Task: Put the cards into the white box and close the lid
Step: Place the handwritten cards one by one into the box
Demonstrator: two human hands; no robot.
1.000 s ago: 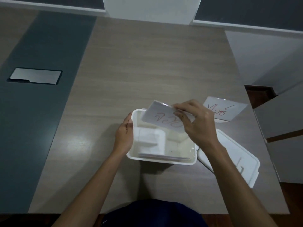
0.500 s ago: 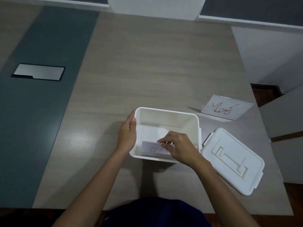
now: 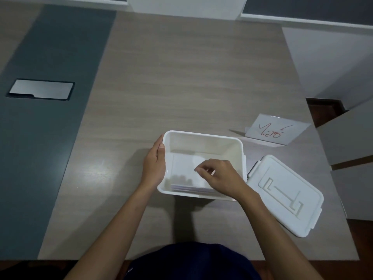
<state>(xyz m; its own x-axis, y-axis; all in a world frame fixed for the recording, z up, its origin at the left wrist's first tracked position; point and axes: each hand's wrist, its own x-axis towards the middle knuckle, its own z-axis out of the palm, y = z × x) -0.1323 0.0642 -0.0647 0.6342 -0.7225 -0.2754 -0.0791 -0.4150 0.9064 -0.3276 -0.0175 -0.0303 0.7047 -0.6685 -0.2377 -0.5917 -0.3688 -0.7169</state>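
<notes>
The white box point(image 3: 201, 135) stands lidless on the wooden table, near its front edge. My left hand point(image 3: 154, 164) grips the box's left wall, thumb on the rim. My right hand point(image 3: 222, 176) hovers inside the box with its fingers loosely curled and nothing in them, the fingertips just over the white cards point(image 3: 184, 168) on the bottom. More card edges point(image 3: 191, 190) show against the near wall. Right of the box, the white lid point(image 3: 286, 195) rests flat on the table. One card with red writing point(image 3: 276, 132) remains on the table behind the lid.
A dark grey strip with a metal cover plate point(image 3: 41, 89) runs along the table's left side. The table's right edge point(image 3: 327, 170) is close behind the lid and the loose card, with white cabinets point(image 3: 353, 138) beyond it.
My right hand carried a card with red writing down into the box and let it go. The hand now sits slightly higher, fingers loosened. My left hand stayed on the box wall.
</notes>
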